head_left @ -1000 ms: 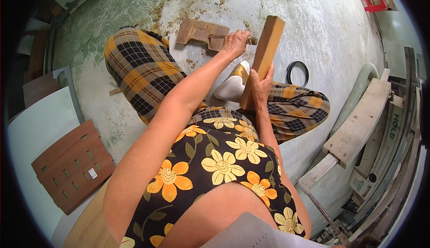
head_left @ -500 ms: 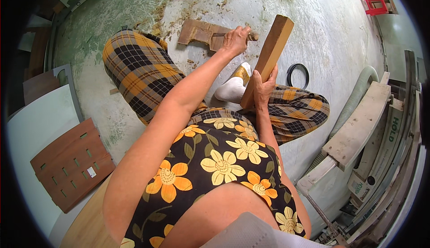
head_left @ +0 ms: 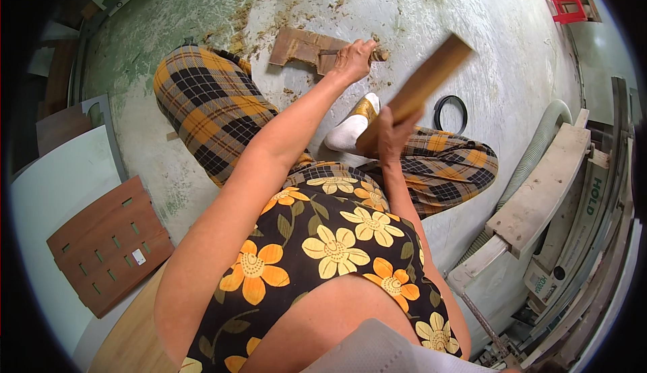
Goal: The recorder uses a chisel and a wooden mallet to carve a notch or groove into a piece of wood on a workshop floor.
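Nearest the camera, the right hand (head_left: 393, 132) sits just right of the frame's middle, fingers wrapped tight around the lower end of a wooden block (head_left: 421, 85) that slants up and to the right, its far end raised above the floor. The block looks like solid, stiff timber with square edges; it probably has real weight for its length, and its dry sawn faces should give a sure hold. Held at the low end as it is, the heavy end swings free, which suits a mallet-like stroke but puts strain on the wrist; a grip nearer the middle would give more control

Beyond it, in the upper middle of the frame, the left hand (head_left: 352, 59) is curled closed around the handle of a chisel (head_left: 376, 55), whose blade end is hidden by the hand. The tool looks rigid and narrow, best held around the handle well clear of the struck end

Just left of that hand, a notched wooden workpiece (head_left: 303, 47) lies flat on the dusty concrete floor (head_left: 485, 43), with sawdust scattered around it. It appears thin and light enough to shift under a blow

Farther right, a black ring (head_left: 450, 113) lies on the floor, and a red stool (head_left: 565, 6) stands in the upper right corner
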Tool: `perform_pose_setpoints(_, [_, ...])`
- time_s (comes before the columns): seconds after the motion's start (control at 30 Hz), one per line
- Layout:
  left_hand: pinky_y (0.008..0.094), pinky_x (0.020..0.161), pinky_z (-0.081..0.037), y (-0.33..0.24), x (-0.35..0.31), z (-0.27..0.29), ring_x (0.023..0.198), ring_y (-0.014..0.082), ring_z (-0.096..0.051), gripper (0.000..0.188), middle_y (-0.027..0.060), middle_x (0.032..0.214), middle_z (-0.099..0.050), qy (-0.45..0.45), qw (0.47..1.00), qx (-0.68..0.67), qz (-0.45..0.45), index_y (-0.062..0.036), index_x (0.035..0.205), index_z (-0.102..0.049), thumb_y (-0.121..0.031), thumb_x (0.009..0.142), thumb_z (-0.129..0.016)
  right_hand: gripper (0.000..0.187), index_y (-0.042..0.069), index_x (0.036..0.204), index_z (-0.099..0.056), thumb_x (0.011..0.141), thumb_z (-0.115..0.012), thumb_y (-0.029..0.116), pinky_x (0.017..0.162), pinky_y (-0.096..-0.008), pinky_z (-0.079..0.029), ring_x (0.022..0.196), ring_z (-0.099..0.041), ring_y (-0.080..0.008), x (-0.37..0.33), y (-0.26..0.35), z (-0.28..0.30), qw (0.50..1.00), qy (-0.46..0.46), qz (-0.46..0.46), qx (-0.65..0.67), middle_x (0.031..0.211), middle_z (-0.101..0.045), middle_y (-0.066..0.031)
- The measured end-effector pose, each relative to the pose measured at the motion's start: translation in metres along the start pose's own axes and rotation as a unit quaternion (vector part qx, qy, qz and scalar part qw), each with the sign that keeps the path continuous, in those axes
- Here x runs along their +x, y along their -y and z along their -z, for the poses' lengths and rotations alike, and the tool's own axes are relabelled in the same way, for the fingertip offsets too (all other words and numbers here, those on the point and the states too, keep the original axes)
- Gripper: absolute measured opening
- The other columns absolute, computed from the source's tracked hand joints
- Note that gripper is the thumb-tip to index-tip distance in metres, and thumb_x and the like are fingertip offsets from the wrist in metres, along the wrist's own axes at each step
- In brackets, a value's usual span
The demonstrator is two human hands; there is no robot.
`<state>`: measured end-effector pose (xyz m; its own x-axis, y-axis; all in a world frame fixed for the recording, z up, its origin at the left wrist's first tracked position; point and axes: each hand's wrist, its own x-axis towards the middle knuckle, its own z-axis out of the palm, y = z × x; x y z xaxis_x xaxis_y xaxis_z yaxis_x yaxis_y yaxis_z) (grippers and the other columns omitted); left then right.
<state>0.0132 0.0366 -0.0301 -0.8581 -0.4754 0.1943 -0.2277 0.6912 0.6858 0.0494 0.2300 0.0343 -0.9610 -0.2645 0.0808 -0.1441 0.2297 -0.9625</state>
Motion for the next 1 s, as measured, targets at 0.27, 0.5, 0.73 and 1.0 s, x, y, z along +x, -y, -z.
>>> perform_pose_setpoints(0.27, [0.0503, 0.077, -0.051, 0.006, -0.004, -0.005, 0.089, 0.0426, -0.063, 0.026, 0.0208, 0.093, -0.063, 0.016, 1.000, 0.018, 0.012, -0.0097, 0.106, -0.058, -0.002, 0.081, -0.057, 0.080, 0.001, 0.146, -0.026, 0.081, -0.070, 0.019, 0.093, -0.0398, -0.048, 0.106, -0.062, -0.0338, 0.005, 0.007, 0.002, 0.991, 0.114, -0.044, -0.056, 0.118, -0.060, -0.0227])
perform_pose_setpoints(0.5, [0.0506, 0.077, -0.051, 0.002, -0.009, -0.005, 0.089, 0.0424, -0.063, 0.024, 0.0202, 0.093, -0.062, 0.032, 0.999, 0.024, 0.010, -0.0104, 0.105, -0.058, -0.004, 0.083, -0.057, 0.081, 0.000, 0.145, -0.025, 0.081, -0.070, 0.022, 0.091, -0.0414, -0.048, 0.107, -0.062, -0.0351, 0.001, -0.001, -0.005, 0.981, 0.151, -0.070, -0.100, 0.118, -0.060, -0.0247])
perform_pose_setpoints(0.73, [0.0498, 0.077, -0.051, -0.005, -0.001, 0.004, 0.090, 0.0410, -0.063, 0.028, 0.0182, 0.096, -0.062, 0.014, 0.999, 0.043, 0.000, -0.0117, 0.109, -0.057, -0.004, 0.083, -0.057, 0.080, -0.002, 0.146, -0.027, 0.081, -0.069, 0.020, 0.093, -0.0371, -0.048, 0.105, -0.061, -0.0303, 0.010, 0.011, 0.004, 0.992, 0.103, -0.057, -0.049, 0.115, -0.060, -0.0223])
perform_pose_setpoints(1.0, [0.0471, 0.079, -0.052, 0.000, 0.002, 0.008, 0.093, 0.0397, -0.063, 0.032, 0.0180, 0.099, -0.063, 0.017, 0.999, 0.021, 0.023, -0.0100, 0.110, -0.058, -0.002, 0.079, -0.062, 0.079, -0.003, 0.145, -0.028, 0.081, -0.070, 0.020, 0.096, -0.0371, -0.046, 0.109, -0.059, -0.0297, 0.008, 0.005, 0.004, 0.993, 0.098, -0.047, -0.039, 0.120, -0.058, -0.0224])
